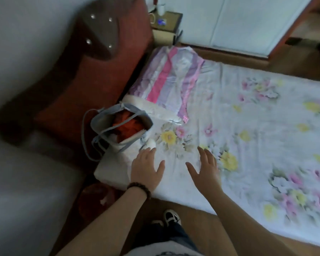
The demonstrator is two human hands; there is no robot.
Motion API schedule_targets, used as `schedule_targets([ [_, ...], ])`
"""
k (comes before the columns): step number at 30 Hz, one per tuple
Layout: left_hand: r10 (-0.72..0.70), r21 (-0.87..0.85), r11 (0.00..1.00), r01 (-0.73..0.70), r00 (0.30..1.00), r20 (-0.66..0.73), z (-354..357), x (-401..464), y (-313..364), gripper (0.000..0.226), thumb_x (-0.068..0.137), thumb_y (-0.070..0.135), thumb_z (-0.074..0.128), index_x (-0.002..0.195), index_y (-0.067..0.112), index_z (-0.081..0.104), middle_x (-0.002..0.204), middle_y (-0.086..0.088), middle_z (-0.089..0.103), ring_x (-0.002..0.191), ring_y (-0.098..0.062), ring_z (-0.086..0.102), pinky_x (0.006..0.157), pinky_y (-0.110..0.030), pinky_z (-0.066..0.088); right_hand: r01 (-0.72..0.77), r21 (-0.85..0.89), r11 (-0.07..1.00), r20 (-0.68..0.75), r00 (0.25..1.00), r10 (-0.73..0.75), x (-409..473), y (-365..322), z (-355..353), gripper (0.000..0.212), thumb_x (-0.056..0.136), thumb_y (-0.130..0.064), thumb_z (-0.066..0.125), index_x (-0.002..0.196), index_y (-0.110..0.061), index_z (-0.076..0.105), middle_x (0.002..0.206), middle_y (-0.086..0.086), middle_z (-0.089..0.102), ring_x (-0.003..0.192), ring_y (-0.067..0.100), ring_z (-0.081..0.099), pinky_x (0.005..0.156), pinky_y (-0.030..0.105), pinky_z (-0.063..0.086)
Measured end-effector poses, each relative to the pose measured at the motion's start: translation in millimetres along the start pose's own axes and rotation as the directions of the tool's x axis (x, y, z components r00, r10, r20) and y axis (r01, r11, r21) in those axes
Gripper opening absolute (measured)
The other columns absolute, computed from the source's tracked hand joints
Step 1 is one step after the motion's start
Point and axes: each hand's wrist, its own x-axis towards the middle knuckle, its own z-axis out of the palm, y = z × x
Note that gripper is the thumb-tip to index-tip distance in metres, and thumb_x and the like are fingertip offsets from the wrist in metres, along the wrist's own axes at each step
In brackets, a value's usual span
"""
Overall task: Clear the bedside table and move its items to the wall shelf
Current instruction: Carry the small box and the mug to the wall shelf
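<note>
head view — both empty hands, left hand (146,168) and right hand (204,169), far from bedside table (167,23).

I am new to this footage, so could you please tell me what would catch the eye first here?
Two bare hands, the left hand and right hand, reach open over the near edge of a bed with a flowered sheet. Beside the left hand sits an open grey bag with something orange inside, and a pink striped pillow lies beyond it. The bedside table stands far off at the top.
</note>
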Motion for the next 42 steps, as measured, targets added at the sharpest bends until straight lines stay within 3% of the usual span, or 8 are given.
schedule_targets([
  [4, 0.251, -0.02, 0.968, -0.251, 0.957, 0.143, 39, 7, 82, 0.057, 0.09, 0.045, 0.047, 0.137, 0.013, 0.041, 0.141, -0.005, 0.044, 0.133, -0.02, 0.032, 0.11, -0.038, 0.028, -0.249, 0.097, 0.964, -0.147, 0.954, 0.262, -44, 73, -44, 0.07, 0.09, -0.052, 0.048, 0.149, -0.025, 0.02, 0.155, 0.003, 0.024, 0.142, 0.022, 0.02, 0.113, 0.045, 0.028],
  [8, 0.488, -0.073, 0.871, -0.485, 0.84, 0.239, 77, -1, 155, 0.053, 0.089, 0.04, 0.05, 0.133, 0.01, 0.044, 0.135, -0.007, 0.049, 0.127, -0.023, 0.039, 0.102, -0.041, 0.036, -0.447, 0.183, 0.875, -0.236, 0.844, 0.481, -97, 130, -70, 0.07, 0.091, -0.053, 0.045, 0.149, -0.023, 0.018, 0.155, 0.007, 0.023, 0.143, 0.024, 0.018, 0.113, 0.046, 0.028],
  [12, 0.633, -0.117, 0.759, -0.64, 0.684, 0.363, 120, -23, 224, 0.053, 0.091, 0.042, 0.048, 0.135, 0.013, 0.042, 0.138, -0.005, 0.046, 0.13, -0.022, 0.037, 0.103, -0.042, 0.035, -0.608, 0.291, 0.738, -0.331, 0.66, 0.674, -151, 176, -90, 0.068, 0.092, -0.052, 0.046, 0.149, -0.024, 0.02, 0.155, 0.006, 0.023, 0.143, 0.023, 0.018, 0.114, 0.043, 0.027],
  [15, 0.742, -0.173, 0.634, -0.754, 0.529, 0.413, 150, -52, 274, 0.051, 0.09, 0.039, 0.051, 0.131, 0.011, 0.045, 0.134, -0.007, 0.049, 0.127, -0.024, 0.039, 0.102, -0.042, 0.036, -0.678, 0.42, 0.604, -0.376, 0.476, 0.795, -195, 205, -101, 0.067, 0.09, -0.047, 0.053, 0.147, -0.024, 0.025, 0.154, 0.006, 0.027, 0.143, 0.022, 0.019, 0.116, 0.043, 0.025],
  [21, 0.842, -0.268, 0.415, -0.869, 0.256, 0.474, 205, -122, 359, 0.049, 0.089, 0.04, 0.051, 0.13, 0.014, 0.046, 0.133, -0.003, 0.049, 0.125, -0.021, 0.04, 0.097, -0.04, 0.04, -0.719, 0.572, 0.394, -0.404, 0.172, 0.899, -276, 259, -119, 0.064, 0.09, -0.038, 0.058, 0.146, -0.024, 0.03, 0.153, 0.006, 0.029, 0.142, 0.023, 0.022, 0.115, 0.041, 0.027],
  [25, 0.866, -0.332, 0.302, -0.894, 0.111, 0.488, 249, -177, 421, 0.05, 0.089, 0.04, 0.051, 0.13, 0.013, 0.047, 0.132, -0.004, 0.05, 0.125, -0.021, 0.041, 0.098, -0.04, 0.039, -0.722, 0.625, 0.298, -0.422, 0.009, 0.907, -328, 310, -135, 0.063, 0.09, -0.041, 0.057, 0.145, -0.023, 0.032, 0.152, 0.008, 0.032, 0.142, 0.022, 0.023, 0.114, 0.041, 0.028],
  [31, 0.87, -0.367, 0.212, -0.906, 0.004, 0.493, 337, -267, 550, 0.05, 0.088, 0.041, 0.05, 0.131, 0.015, 0.047, 0.135, -0.003, 0.048, 0.128, -0.02, 0.038, 0.102, -0.04, 0.036, -0.721, 0.661, 0.207, -0.416, -0.123, 0.901, -397, 438, -191, 0.064, 0.09, -0.045, 0.054, 0.145, -0.022, 0.032, 0.152, 0.009, 0.032, 0.142, 0.022, 0.023, 0.113, 0.039, 0.03],
  [42, 0.899, -0.382, 0.16, -0.91, -0.025, 0.437, 448, -369, 775, 0.05, 0.087, 0.039, 0.054, 0.128, 0.011, 0.05, 0.128, -0.005, 0.053, 0.124, -0.023, 0.042, 0.097, -0.044, 0.039, -0.747, 0.64, 0.18, -0.467, -0.192, 0.863, -487, 646, -328, 0.063, 0.089, -0.045, 0.056, 0.144, -0.023, 0.035, 0.15, 0.006, 0.037, 0.142, 0.021, 0.027, 0.111, 0.038, 0.031],
])
